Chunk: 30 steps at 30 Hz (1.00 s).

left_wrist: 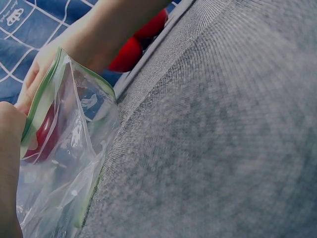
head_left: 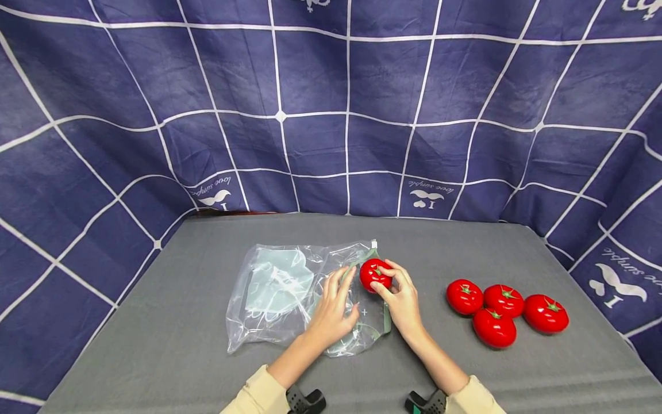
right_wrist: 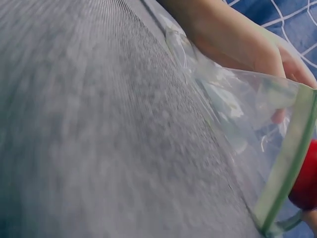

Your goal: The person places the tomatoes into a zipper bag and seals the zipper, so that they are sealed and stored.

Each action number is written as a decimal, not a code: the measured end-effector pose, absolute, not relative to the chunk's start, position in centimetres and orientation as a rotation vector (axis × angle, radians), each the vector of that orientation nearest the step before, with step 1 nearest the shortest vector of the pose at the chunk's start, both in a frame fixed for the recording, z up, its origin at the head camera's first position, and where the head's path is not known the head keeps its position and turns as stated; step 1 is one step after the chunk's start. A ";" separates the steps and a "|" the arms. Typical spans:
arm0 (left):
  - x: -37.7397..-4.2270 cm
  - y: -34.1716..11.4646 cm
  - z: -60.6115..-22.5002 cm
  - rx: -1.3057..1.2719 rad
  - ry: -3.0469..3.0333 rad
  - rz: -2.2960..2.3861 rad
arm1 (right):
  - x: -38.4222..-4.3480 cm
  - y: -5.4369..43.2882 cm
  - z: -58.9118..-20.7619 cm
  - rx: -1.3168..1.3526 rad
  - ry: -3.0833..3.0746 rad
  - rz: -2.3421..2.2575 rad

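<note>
A clear zip bag (head_left: pixel 279 322) lies on the grey table, its green-edged mouth facing right and raised. My right hand (head_left: pixel 405 302) pinches a red tomato (head_left: pixel 373 275) between thumb and fingers right at that mouth. Through the plastic in the left wrist view, the tomato (left_wrist: pixel 47 134) shows behind the green rim (left_wrist: pixel 42 94). My left hand (head_left: pixel 333 316) rests at the bag's mouth, fingers extended along the edge and thumb spread well apart. In the right wrist view, its thumb shows through the film (right_wrist: pixel 257 109). The tomato (right_wrist: pixel 306 181) sits beside the green strip there.
Several more red tomatoes (head_left: pixel 495 328) stand grouped on the grey table (head_left: pixel 170 345), to the right of my right hand. A pale teal panel (head_left: pixel 279 279) shows on the bag's left part. A blue curtain with white grid lines (head_left: pixel 320 144) hangs behind the table.
</note>
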<state>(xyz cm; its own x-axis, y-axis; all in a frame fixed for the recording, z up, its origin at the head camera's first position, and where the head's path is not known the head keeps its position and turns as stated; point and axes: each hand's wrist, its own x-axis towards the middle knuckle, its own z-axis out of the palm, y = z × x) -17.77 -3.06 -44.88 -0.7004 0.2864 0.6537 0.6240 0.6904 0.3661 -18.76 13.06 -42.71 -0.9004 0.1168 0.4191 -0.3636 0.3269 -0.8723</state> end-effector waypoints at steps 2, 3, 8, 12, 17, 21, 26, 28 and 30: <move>-17.7 -3.1 -44.8 -0.697 -2.336 -0.792 | -18.4 12.7 -42.2 0.218 -2.201 1.586; -17.7 -3.1 -44.8 -0.696 -2.338 -0.795 | -18.2 12.5 -42.0 0.222 -2.205 1.580; -17.6 -3.1 -44.6 -0.690 -2.349 -0.811 | -18.1 12.2 -42.1 0.247 -2.233 1.565; -17.6 -3.1 -44.5 -0.689 -2.368 -0.823 | -19.0 12.7 -43.7 0.277 -2.245 1.512; -17.5 -3.0 -44.6 -0.692 -2.391 -0.822 | -19.6 13.1 -44.9 0.281 -2.251 1.468; -17.5 -3.0 -44.7 -0.700 -2.383 -0.806 | -19.6 13.2 -45.0 0.252 -2.305 1.437; -17.5 -3.0 -44.8 -0.712 -2.373 -0.799 | -19.5 13.3 -44.9 0.237 -2.386 1.434; -17.5 -3.0 -44.8 -0.719 -2.365 -0.795 | -19.6 13.4 -44.8 0.232 -2.410 1.436; -17.7 -3.0 -44.9 -0.719 -2.359 -0.792 | -19.7 13.5 -44.6 0.224 -2.417 1.460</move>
